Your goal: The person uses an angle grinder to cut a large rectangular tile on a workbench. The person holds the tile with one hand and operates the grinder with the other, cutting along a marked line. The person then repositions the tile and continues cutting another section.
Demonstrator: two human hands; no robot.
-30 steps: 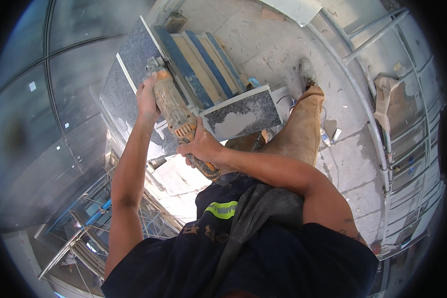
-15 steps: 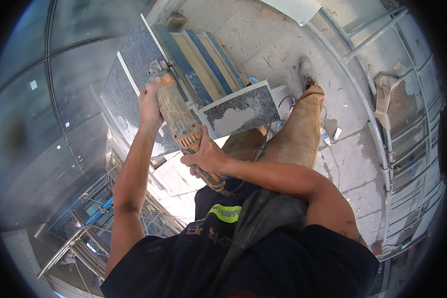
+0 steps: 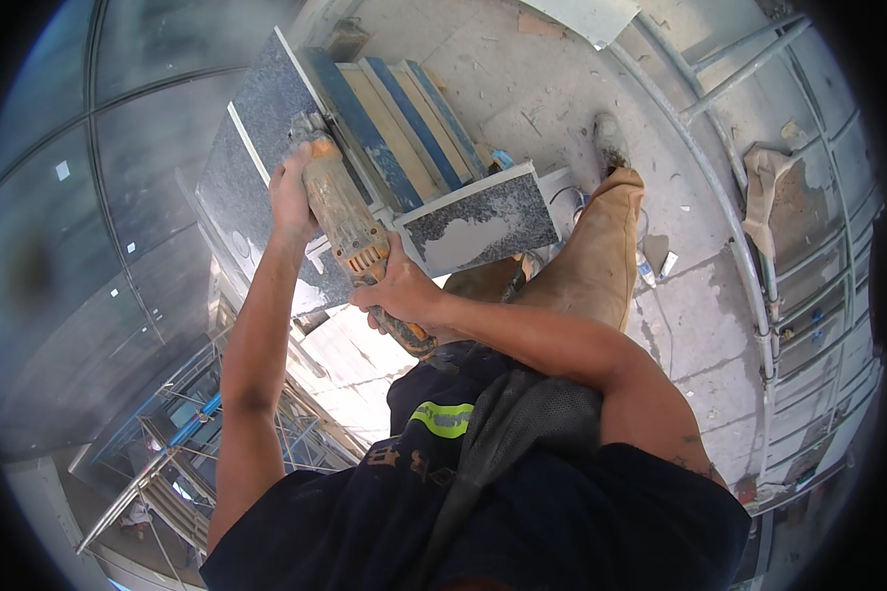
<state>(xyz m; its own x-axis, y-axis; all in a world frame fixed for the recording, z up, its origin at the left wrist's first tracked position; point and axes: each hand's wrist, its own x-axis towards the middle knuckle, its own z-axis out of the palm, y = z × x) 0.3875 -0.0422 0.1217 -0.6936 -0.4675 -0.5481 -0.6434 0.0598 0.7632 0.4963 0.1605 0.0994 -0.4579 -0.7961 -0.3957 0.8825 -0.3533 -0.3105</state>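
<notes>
Both hands grip a dusty grey-and-orange angle grinder (image 3: pixel 342 205). My left hand (image 3: pixel 293 195) wraps around its front part near the head. Farther back, my right hand (image 3: pixel 400 292) closes around the body towards the rear handle. The grinder's head lies over a dark speckled slab (image 3: pixel 284 84) with pale edges; whatever is under the head is hidden. A second speckled panel (image 3: pixel 483 229), smeared with white dust, sits to the right of the grinder. Beyond it are blue and bare wooden boards (image 3: pixel 389 123).
Large dark glass panels (image 3: pixel 168 118) rise on the left. Grey metal railings (image 3: pixel 729 217) curve along the right. Scaffold poles (image 3: pixel 158 473) show at lower left. A cord and a small bottle (image 3: pixel 646 271) lie on the dusty floor (image 3: pixel 695 330) near my leg.
The grinder and both hands have shifted slightly left and towards the far side. My grip on it stays the same.
</notes>
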